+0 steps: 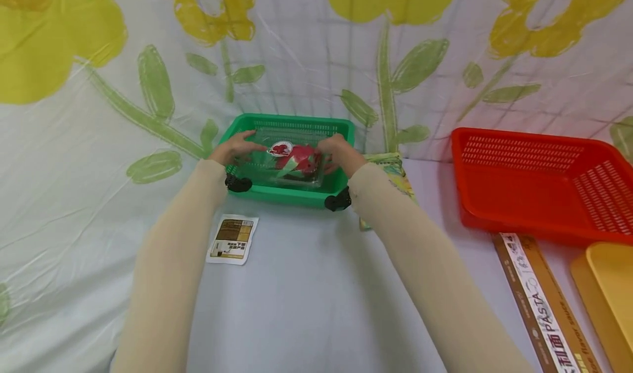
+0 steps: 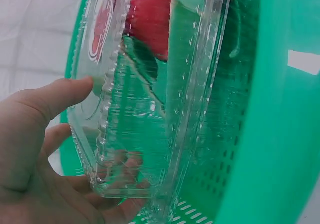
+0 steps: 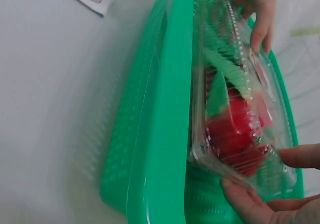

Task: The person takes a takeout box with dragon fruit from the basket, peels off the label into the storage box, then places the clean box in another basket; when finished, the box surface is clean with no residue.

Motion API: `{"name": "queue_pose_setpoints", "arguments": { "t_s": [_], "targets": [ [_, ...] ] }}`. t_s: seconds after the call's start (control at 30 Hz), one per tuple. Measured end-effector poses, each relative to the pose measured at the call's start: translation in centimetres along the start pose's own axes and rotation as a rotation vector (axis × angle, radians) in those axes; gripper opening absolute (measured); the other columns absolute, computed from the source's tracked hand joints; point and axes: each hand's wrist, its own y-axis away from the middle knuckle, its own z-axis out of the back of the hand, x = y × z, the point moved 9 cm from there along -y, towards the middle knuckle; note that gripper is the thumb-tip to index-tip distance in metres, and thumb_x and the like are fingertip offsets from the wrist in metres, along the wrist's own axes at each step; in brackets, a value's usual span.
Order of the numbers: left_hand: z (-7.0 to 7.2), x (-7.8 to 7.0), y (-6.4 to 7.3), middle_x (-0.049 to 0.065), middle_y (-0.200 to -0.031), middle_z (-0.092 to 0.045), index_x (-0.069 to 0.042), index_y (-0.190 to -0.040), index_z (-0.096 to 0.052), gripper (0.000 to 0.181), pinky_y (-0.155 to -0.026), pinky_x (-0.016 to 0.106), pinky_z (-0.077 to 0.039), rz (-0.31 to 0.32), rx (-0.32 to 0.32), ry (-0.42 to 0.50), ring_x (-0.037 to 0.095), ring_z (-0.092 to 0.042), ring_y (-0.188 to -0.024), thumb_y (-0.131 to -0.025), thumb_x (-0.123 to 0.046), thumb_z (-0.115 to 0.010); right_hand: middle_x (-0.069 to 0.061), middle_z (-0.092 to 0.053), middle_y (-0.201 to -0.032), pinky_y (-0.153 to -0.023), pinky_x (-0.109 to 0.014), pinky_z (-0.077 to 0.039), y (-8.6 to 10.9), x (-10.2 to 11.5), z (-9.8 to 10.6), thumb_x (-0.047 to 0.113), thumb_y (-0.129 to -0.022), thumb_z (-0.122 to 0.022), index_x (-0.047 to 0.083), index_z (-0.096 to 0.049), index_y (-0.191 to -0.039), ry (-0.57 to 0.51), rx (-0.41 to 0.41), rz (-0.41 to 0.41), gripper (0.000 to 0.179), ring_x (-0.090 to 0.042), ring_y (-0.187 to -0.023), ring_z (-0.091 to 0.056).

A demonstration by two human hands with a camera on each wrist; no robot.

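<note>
A clear plastic clamshell box (image 1: 267,167) with a round red-and-white sticker holds a red and green dragon fruit (image 1: 303,161). It sits within the green basket (image 1: 292,198), tilted in the wrist views. My left hand (image 1: 233,148) grips the box's left end, thumb on the lid and fingers beneath, as the left wrist view shows. At the opposite end my right hand (image 1: 340,152) holds the box between thumb and fingers, seen in the right wrist view. Whether the box touches the basket floor cannot be told.
A white and brown packet (image 1: 232,239) lies in front of the green basket. Beside the basket, a yellow-green patterned packet (image 1: 390,170) is partly behind my right arm. Farther right are a red basket (image 1: 519,191), a long pasta package (image 1: 539,307) and a yellow container (image 1: 610,285).
</note>
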Motion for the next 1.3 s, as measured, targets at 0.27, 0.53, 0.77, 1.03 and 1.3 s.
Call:
{"name": "queue_pose_setpoints", "arguments": {
  "t_s": [0.27, 0.53, 0.77, 1.03, 1.3],
  "targets": [
    [1.0, -1.5, -0.1, 0.021, -0.159, -0.023, -0.023, -0.160, -0.001, 0.071, -0.095, 0.049, -0.044, -0.021, 0.004, 0.008, 0.044, -0.040, -0.135, -0.104, -0.017, -0.044, -0.021, -0.041, -0.145, -0.094, -0.049, -0.051, 0.3, 0.9, 1.2, 0.011, -0.098, -0.058, 0.019, -0.008, -0.158, -0.011, -0.030, 0.028, 0.079, -0.038, -0.127, -0.049],
    [2.4, -3.8, 0.5, 0.023, -0.155, -0.029, -0.026, -0.160, -0.008, 0.067, -0.070, 0.034, -0.048, -0.075, -0.015, 0.015, 0.036, -0.051, -0.119, -0.103, -0.016, -0.040, -0.017, -0.047, -0.140, -0.080, -0.039, -0.057, 1.6, 3.0, 3.1, 0.015, -0.096, -0.062, 0.017, -0.012, -0.157, 0.025, -0.068, 0.095, 0.079, -0.033, -0.115, -0.058],
    [2.7, -5.7, 1.4, 0.018, -0.156, -0.026, -0.030, -0.160, -0.008, 0.065, -0.084, 0.034, -0.046, -0.125, 0.000, 0.126, 0.033, -0.045, -0.124, -0.104, -0.018, -0.039, -0.014, -0.048, -0.139, -0.082, -0.034, -0.057, 2.8, 4.3, 5.1, 0.019, -0.093, -0.067, 0.012, -0.033, -0.151, 0.055, -0.057, 0.146, 0.068, -0.025, -0.099, -0.060],
    [2.2, -8.7, 3.7, 0.019, -0.158, -0.027, -0.033, -0.159, -0.012, 0.064, -0.111, 0.048, -0.035, -0.233, -0.012, 0.199, 0.037, -0.038, -0.139, -0.104, -0.021, -0.043, -0.015, -0.044, -0.136, -0.088, -0.037, -0.056, 6.4, 5.9, 8.2, 0.022, -0.091, -0.069, 0.008, -0.030, -0.149, 0.089, -0.055, 0.296, 0.072, -0.026, -0.093, -0.063],
    [-0.8, -10.9, 7.0, 0.022, -0.144, -0.046, -0.030, -0.158, -0.023, 0.063, -0.099, 0.041, -0.047, -0.356, -0.036, 0.175, 0.035, -0.053, -0.122, -0.101, -0.021, -0.049, -0.015, -0.046, -0.127, -0.085, -0.034, -0.056, 9.8, 3.6, 12.0, 0.033, -0.096, -0.060, 0.000, -0.026, -0.151, 0.241, -0.107, 0.379, 0.072, -0.024, -0.096, -0.064]
  ]
}}
